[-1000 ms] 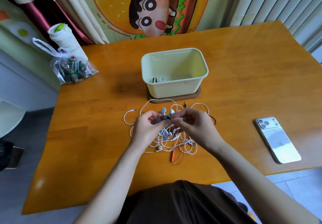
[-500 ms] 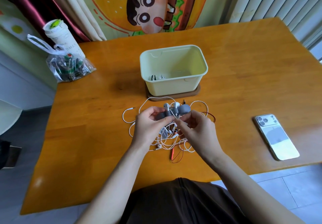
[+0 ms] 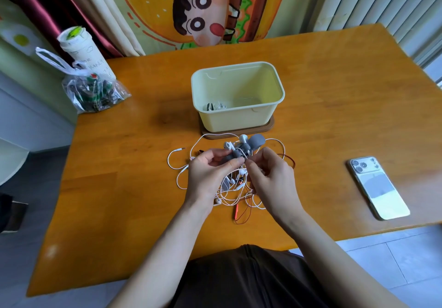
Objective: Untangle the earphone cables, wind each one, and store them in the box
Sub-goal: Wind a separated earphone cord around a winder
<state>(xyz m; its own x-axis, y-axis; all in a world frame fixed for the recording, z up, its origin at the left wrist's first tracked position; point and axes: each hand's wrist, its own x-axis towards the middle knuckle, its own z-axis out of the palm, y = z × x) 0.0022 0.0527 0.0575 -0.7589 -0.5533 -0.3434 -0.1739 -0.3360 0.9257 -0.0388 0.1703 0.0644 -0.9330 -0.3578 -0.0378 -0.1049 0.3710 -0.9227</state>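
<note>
tangled white and red earphone cables on table; cream box behind, upright.

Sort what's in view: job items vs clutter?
Job:
tangle of white and red earphone cables, pinched by right hand
grey rounded piece in the tangle, gripped by left hand
pale yellow plastic box, wound white earphones inside

Lying about:
white smartphone
clear plastic bag
white paper cup
brown mat under the box

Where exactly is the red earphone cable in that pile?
Find the cream box on the orange wooden table. The cable tangle lies on its near side. The red cable trails from the tangle's near edge, the only coloured strand among white ones.
</note>
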